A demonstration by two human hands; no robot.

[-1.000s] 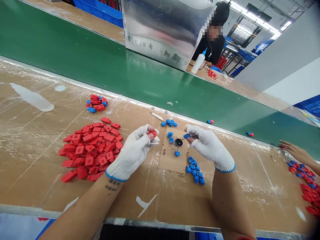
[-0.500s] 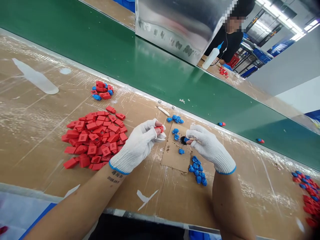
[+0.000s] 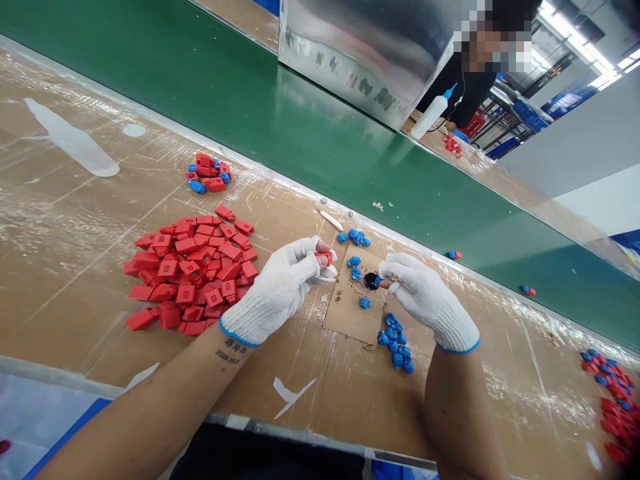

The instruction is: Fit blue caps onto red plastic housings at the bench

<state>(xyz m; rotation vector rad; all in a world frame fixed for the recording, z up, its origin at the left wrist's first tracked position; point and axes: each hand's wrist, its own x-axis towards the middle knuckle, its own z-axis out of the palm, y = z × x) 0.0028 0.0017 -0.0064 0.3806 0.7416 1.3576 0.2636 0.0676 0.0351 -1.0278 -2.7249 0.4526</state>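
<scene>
Between the thumb and fingers of my gloved left hand [image 3: 287, 283] is a red piece [image 3: 325, 256]. My gloved right hand [image 3: 425, 297] pinches a small blue piece [image 3: 379, 283] beside a round black dish [image 3: 371, 281] on a piece of cardboard [image 3: 350, 320]. Several blue pieces [image 3: 354, 261] lie on the cardboard, with more [image 3: 357, 237] beyond its far edge and a cluster [image 3: 397, 343] to its right. Left of my left hand spreads a large heap of red pieces [image 3: 193, 267].
A green conveyor [image 3: 310, 147] crosses behind the table, carrying two red-blue pieces [image 3: 455, 255]. A metal housing [image 3: 360, 53] stands over it. Mixed red and blue pieces form a small pile [image 3: 209, 175] and a far-right pile [image 3: 617, 407]. Across the belt is a person [image 3: 470, 87].
The right hand has shifted slightly right, and more of the black dish shows. The red piece stays in the left hand. The view has shifted a little.
</scene>
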